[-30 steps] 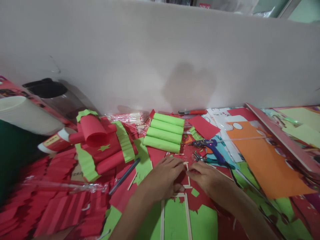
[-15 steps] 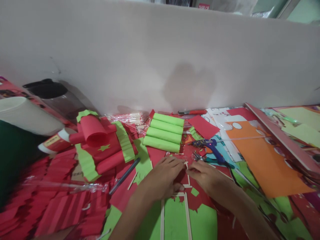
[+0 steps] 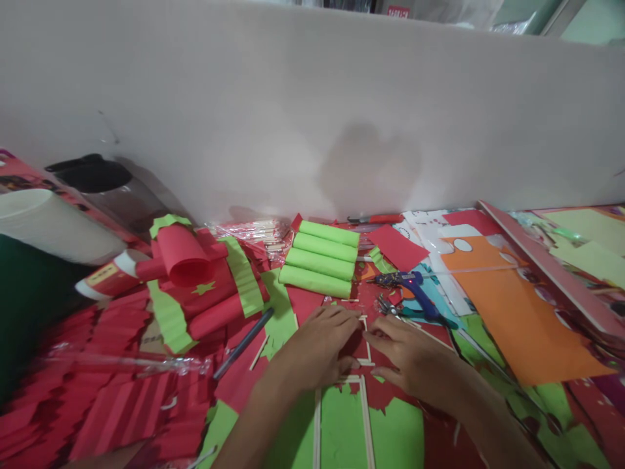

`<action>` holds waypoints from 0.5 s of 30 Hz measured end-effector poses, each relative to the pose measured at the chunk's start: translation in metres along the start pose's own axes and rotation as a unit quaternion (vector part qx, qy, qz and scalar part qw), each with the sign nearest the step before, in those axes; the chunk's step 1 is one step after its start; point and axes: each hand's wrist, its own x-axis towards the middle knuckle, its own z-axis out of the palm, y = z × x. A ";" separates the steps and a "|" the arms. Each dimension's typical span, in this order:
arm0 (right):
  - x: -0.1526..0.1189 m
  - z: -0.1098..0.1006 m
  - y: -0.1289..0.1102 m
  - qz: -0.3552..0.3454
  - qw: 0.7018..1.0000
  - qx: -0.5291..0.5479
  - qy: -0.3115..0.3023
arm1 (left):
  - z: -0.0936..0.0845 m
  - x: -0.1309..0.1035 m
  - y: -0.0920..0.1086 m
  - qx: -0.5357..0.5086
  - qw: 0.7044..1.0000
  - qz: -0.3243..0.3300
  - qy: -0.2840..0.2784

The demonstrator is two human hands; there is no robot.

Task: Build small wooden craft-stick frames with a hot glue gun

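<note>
My left hand [image 3: 322, 344] lies low over the red paper, fingers bent together at the left of a small frame of thin wooden sticks [image 3: 368, 342]; what its fingertips hold, if anything, is hidden. Across the frame, my right hand [image 3: 409, 355] touches its right side with bent fingers, the thumb apart from them. Nearer to me, a longer stick frame [image 3: 366, 417] rests on green paper [image 3: 398, 433]. A blue glue gun [image 3: 420, 293] and pliers [image 3: 388, 305] lie just beyond my right hand. Green paper rolls [image 3: 319, 259] sit behind my hands.
A red and green paper model [image 3: 195, 280] stands at the left, with red pleated paper [image 3: 124, 410] before it. A dark pen [image 3: 243, 344] lies left of my left hand. Orange paper [image 3: 517, 312] is at the right, a white wall [image 3: 273, 111] behind.
My right thumb has moved out from the fingers and now partly covers the small green paper scrap. My left hand has barely moved.
</note>
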 end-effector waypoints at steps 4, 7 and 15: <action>0.002 0.000 -0.001 -0.001 1.000 -0.002 0.000 | 0.000 0.000 0.000 -0.006 1.000 -0.002 -0.001; 0.002 0.000 0.000 -0.005 1.000 -0.006 -0.007 | 0.000 0.000 -0.001 -0.010 1.000 0.001 -0.002; 0.002 0.001 0.001 -0.010 1.000 -0.001 0.005 | -0.001 0.000 0.000 -0.005 1.000 -0.001 -0.006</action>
